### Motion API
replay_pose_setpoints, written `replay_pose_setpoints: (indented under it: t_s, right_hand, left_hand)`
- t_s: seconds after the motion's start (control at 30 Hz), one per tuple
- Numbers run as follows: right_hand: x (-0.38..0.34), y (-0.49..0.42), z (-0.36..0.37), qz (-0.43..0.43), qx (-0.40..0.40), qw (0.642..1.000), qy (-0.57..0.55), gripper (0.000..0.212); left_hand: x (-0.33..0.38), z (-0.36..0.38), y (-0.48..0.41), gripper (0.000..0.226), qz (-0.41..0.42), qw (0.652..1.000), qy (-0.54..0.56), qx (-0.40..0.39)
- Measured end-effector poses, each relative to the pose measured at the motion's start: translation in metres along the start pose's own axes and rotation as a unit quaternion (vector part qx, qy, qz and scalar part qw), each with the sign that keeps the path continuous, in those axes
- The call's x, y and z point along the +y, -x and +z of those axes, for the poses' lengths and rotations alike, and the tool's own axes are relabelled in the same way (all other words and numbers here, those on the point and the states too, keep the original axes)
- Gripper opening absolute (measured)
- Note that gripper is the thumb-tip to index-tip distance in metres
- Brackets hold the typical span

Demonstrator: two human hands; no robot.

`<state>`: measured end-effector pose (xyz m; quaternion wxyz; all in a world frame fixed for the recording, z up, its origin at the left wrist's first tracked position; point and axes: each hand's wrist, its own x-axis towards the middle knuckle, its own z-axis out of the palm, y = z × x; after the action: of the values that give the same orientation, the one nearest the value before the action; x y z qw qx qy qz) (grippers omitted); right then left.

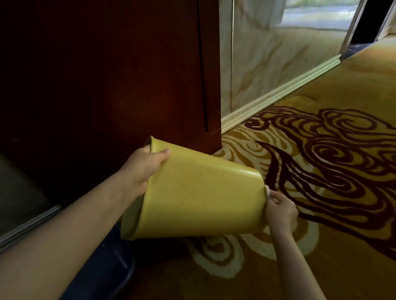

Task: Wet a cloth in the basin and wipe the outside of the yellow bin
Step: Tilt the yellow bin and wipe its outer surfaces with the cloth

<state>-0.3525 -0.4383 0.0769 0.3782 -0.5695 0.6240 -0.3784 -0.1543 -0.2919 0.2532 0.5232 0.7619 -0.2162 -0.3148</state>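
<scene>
1. The bin [197,195] is a plain yellow tapered pail, smooth and matte, wider at the mouth than at the base, with a slim rolled rim.
2. It is held on its side above the carpet [325,223], mouth toward the left and base toward the right, tilted so the base end sits a little lower.
3. Its outer wall faces the camera; a soft sheen runs along the upper edge near the base, and the wall shows faint mottling but no clear marks.
4. The left hand [144,170] grips the bin at the mouth: the thumb lies over the outside of the rim and the other fingers go inside, out of sight, so the hand is closed on the rim.
5. The right hand [280,212] is at the bin's base, fingers curled tight around a small pale cloth [267,189], only a scrap of which shows, pressed against the base edge.
6. Behind the bin stands a dark red wooden door [128,67]; the bin's mouth end is just in front of its lower part.
7. Below the bin's mouth, a dark blue basin [110,266] rests on the floor, mostly hidden by the left forearm.
8. Right of the bin, the carpet is golden with maroon and cream swirls.
</scene>
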Motion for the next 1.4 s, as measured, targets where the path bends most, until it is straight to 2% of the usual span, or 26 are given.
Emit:
replay_pose_setpoints:
  t_s: [0.07,0.13,0.27,0.37,0.4,0.47,0.53,0.63,0.77,0.83,0.9,0.97,1.03,1.2,1.33,1.4]
  right_hand:
    - [0.006,0.001,-0.009,0.045,-0.013,0.998,-0.047,0.026]
    - [0.010,0.006,-0.019,0.050,-0.012,0.994,-0.101,0.027]
    - [0.011,0.021,-0.038,0.005,0.029,0.991,-0.134,0.029]
    - [0.004,0.029,-0.045,-0.027,0.045,0.992,-0.112,0.026]
    - [-0.002,0.034,-0.045,-0.047,0.048,0.992,-0.103,0.025]
    - [-0.019,0.056,-0.037,-0.117,0.050,0.987,-0.095,0.023]
    - [-0.041,0.087,-0.021,-0.202,0.017,0.975,-0.085,0.026]
    - [-0.060,0.124,0.003,-0.314,-0.045,0.946,-0.067,0.030]
    - [-0.047,0.122,0.007,-0.355,-0.035,0.932,-0.060,0.032]
    - [-0.025,0.112,0.002,-0.311,-0.026,0.949,-0.039,0.031]
    - [0.000,0.099,-0.006,-0.206,-0.034,0.978,-0.019,0.027]
    - [0.023,0.082,-0.013,-0.082,-0.082,0.993,-0.003,0.021]
    - [0.035,0.071,-0.019,0.010,-0.128,0.992,0.005,0.019]
    - [0.018,0.064,-0.023,0.045,-0.124,0.989,-0.071,0.023]
    - [-0.011,0.065,-0.027,0.135,-0.168,0.955,-0.202,0.021]
    - [-0.022,0.069,-0.031,0.160,-0.198,0.935,-0.247,0.020]
  left_hand:
    - [0.004,-0.001,0.001,0.016,-0.024,0.999,0.025,-0.004]
    - [0.004,-0.006,0.004,0.011,-0.019,0.999,0.018,-0.031]
    - [-0.002,-0.032,0.018,0.027,0.044,0.992,-0.065,-0.097]
    - [-0.005,-0.059,0.025,0.025,0.076,0.981,-0.083,-0.158]
    - [-0.006,-0.067,0.025,0.027,0.082,0.977,-0.086,-0.175]
    - [-0.009,-0.077,0.024,0.046,0.094,0.971,-0.101,-0.198]
    - [-0.013,-0.084,0.021,0.061,0.097,0.968,-0.113,-0.201]
    - [-0.021,-0.088,0.018,0.061,0.105,0.965,-0.118,-0.209]
    - [-0.029,-0.089,0.016,0.047,0.102,0.967,-0.102,-0.211]
    - [-0.032,-0.087,0.015,0.030,0.098,0.967,-0.095,-0.216]
    - [-0.031,-0.083,0.016,0.022,0.098,0.965,-0.106,-0.218]
    - [-0.026,-0.077,0.018,0.022,0.102,0.962,-0.121,-0.225]
    - [-0.018,-0.070,0.021,0.024,0.116,0.957,-0.132,-0.230]
    - [0.006,-0.050,0.026,0.030,0.139,0.938,-0.168,-0.268]
    - [0.013,-0.038,0.029,0.014,0.154,0.895,-0.262,-0.325]
    - [0.009,-0.036,0.028,0.022,0.188,0.862,-0.332,-0.334]
